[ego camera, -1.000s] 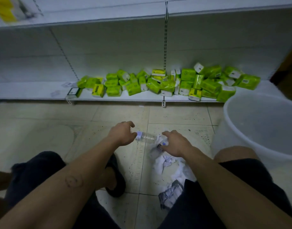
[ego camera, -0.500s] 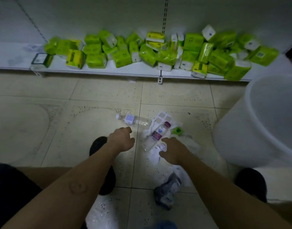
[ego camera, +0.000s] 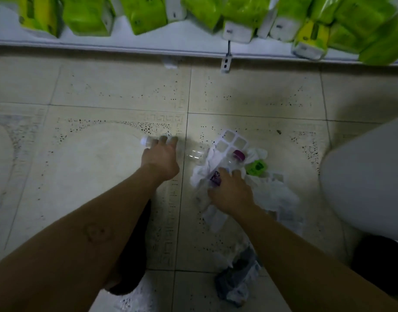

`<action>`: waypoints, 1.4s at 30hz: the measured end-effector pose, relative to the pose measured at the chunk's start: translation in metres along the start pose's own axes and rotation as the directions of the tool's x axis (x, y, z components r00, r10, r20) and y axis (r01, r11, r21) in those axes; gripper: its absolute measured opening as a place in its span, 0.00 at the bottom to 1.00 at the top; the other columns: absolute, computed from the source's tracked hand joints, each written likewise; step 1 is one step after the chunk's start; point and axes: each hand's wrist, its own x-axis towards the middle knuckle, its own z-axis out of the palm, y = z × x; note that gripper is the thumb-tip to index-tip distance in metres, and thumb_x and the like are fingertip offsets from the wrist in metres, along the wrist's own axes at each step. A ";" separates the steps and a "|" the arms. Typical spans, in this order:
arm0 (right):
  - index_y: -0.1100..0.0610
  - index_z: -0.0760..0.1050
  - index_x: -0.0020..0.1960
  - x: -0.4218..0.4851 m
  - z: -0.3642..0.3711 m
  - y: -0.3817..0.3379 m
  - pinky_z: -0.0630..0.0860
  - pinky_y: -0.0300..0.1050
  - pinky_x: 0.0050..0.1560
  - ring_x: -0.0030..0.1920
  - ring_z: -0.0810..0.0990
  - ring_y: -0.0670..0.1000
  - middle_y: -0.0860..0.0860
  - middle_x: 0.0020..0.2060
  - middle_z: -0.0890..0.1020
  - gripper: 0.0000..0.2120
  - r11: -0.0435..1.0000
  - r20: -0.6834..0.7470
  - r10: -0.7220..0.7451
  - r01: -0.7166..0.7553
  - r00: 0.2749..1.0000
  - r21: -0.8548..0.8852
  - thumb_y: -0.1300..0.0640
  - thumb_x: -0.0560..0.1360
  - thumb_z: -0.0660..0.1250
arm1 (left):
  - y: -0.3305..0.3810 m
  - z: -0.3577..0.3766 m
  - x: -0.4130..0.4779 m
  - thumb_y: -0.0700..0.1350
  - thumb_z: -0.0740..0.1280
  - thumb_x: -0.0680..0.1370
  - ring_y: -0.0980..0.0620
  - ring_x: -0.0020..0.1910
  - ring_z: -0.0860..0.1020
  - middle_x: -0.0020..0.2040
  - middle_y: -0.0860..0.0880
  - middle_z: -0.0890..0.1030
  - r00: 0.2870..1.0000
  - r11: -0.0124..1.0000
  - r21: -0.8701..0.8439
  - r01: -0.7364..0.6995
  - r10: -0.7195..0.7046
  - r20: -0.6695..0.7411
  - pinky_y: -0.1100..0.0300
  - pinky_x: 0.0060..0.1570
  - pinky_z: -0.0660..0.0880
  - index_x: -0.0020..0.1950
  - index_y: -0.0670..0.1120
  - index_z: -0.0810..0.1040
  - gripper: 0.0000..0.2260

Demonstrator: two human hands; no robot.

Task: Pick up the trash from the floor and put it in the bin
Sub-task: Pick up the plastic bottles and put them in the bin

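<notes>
A clear plastic bottle (ego camera: 193,154) with a white cap lies on the tiled floor, and my left hand (ego camera: 160,159) grips it near the neck, fingers curled over it. To the right lies a pile of trash: a bottle with a purple cap (ego camera: 238,155), a white plastic tray with square holes (ego camera: 233,140), white crumpled paper (ego camera: 274,195) and a small green piece (ego camera: 257,167). My right hand (ego camera: 231,192) curls over the purple-capped bottle at its label. A dark crumpled wrapper (ego camera: 238,282) lies nearer to me. The white bin (ego camera: 362,176) stands at the right.
A low white shelf (ego camera: 171,45) runs along the far side, loaded with several green and yellow packs (ego camera: 146,16). My dark shoes stand on the floor, one (ego camera: 135,255) under my left arm and the other (ego camera: 378,255) by the bin.
The view has tipped down and closer to the floor. Both hands reached forward: the left closed on the clear bottle, the right onto the purple-capped bottle.
</notes>
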 end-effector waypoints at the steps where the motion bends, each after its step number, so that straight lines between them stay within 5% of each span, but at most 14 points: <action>1: 0.50 0.59 0.71 0.011 0.004 0.000 0.72 0.55 0.60 0.62 0.72 0.63 0.61 0.68 0.64 0.29 1.000 -0.028 0.021 -0.021 0.999 0.005 0.43 0.73 0.62 | -0.002 0.006 0.012 0.43 0.69 0.72 0.38 0.74 0.59 0.76 0.41 0.59 1.000 0.999 0.043 -0.006 0.007 -0.012 0.42 0.68 0.66 0.76 0.49 0.54 0.37; 5: 0.50 0.57 0.72 0.050 0.021 0.005 0.75 0.59 0.59 0.59 0.75 0.62 0.61 0.72 0.60 0.31 0.998 -0.077 0.052 -0.049 0.996 0.045 0.39 0.74 0.60 | -0.006 0.036 0.048 0.45 0.70 0.72 0.41 0.78 0.47 0.79 0.43 0.47 0.998 0.978 0.203 -0.055 0.056 0.001 0.39 0.73 0.56 0.78 0.52 0.43 0.44; 9: 0.50 0.59 0.70 0.064 0.038 0.007 0.74 0.51 0.59 0.57 0.74 0.56 0.63 0.75 0.51 0.30 0.994 -0.120 0.062 -0.050 0.991 0.098 0.42 0.72 0.63 | -0.002 0.059 0.058 0.49 0.71 0.71 0.38 0.71 0.62 0.72 0.39 0.63 0.993 0.919 0.391 -0.057 0.092 -0.071 0.36 0.66 0.63 0.74 0.49 0.55 0.37; 11: 0.50 0.60 0.69 0.066 0.042 0.004 0.72 0.51 0.55 0.60 0.73 0.64 0.63 0.75 0.45 0.32 0.987 -0.165 0.108 -0.087 0.980 0.132 0.42 0.70 0.66 | 0.000 0.062 0.060 0.50 0.70 0.70 0.38 0.66 0.67 0.67 0.39 0.68 0.989 0.896 0.441 -0.047 0.105 -0.107 0.39 0.63 0.65 0.71 0.48 0.62 0.32; 15: 0.45 0.60 0.68 0.064 0.037 0.002 0.69 0.48 0.53 0.61 0.72 0.66 0.59 0.75 0.36 0.36 0.962 -0.100 0.132 -0.103 0.986 0.252 0.48 0.65 0.73 | 0.005 0.052 0.055 0.55 0.70 0.70 0.39 0.65 0.68 0.65 0.38 0.70 0.990 0.927 0.368 -0.077 0.114 -0.078 0.40 0.64 0.65 0.69 0.48 0.66 0.30; 20: 0.45 0.59 0.70 0.041 0.005 0.010 0.68 0.56 0.65 0.69 0.63 0.67 0.58 0.76 0.40 0.38 0.959 -0.093 0.084 -0.055 0.992 0.277 0.46 0.65 0.74 | 0.015 0.000 0.037 0.63 0.71 0.67 0.39 0.64 0.70 0.64 0.39 0.71 0.996 0.979 0.181 -0.091 0.093 -0.001 0.42 0.58 0.72 0.71 0.50 0.64 0.37; 24: 0.46 0.57 0.72 0.010 -0.041 0.011 0.70 0.52 0.65 0.68 0.66 0.67 0.60 0.76 0.38 0.39 0.968 -0.076 0.040 -0.020 0.996 0.249 0.49 0.67 0.73 | 0.030 -0.058 0.013 0.66 0.72 0.65 0.40 0.60 0.73 0.61 0.41 0.73 0.989 0.979 0.149 -0.141 0.145 -0.018 0.45 0.54 0.75 0.72 0.52 0.64 0.40; 35: 0.42 0.54 0.74 -0.105 -0.170 0.034 0.69 0.56 0.67 0.67 0.69 0.63 0.55 0.76 0.36 0.40 0.987 -0.242 -0.023 0.061 0.970 0.149 0.51 0.68 0.72 | 0.140 -0.158 -0.104 0.69 0.66 0.68 0.39 0.67 0.68 0.69 0.40 0.68 0.939 0.959 0.115 -0.258 0.277 -0.202 0.45 0.57 0.72 0.77 0.50 0.55 0.45; 42: 0.41 0.58 0.71 -0.200 -0.270 0.096 0.71 0.54 0.65 0.67 0.72 0.60 0.55 0.76 0.39 0.38 0.983 -0.468 -0.007 0.093 0.884 0.161 0.51 0.66 0.71 | 0.237 -0.212 -0.176 0.70 0.64 0.69 0.39 0.69 0.67 0.71 0.39 0.67 0.858 0.929 0.043 -0.369 0.358 -0.367 0.44 0.60 0.71 0.77 0.46 0.53 0.45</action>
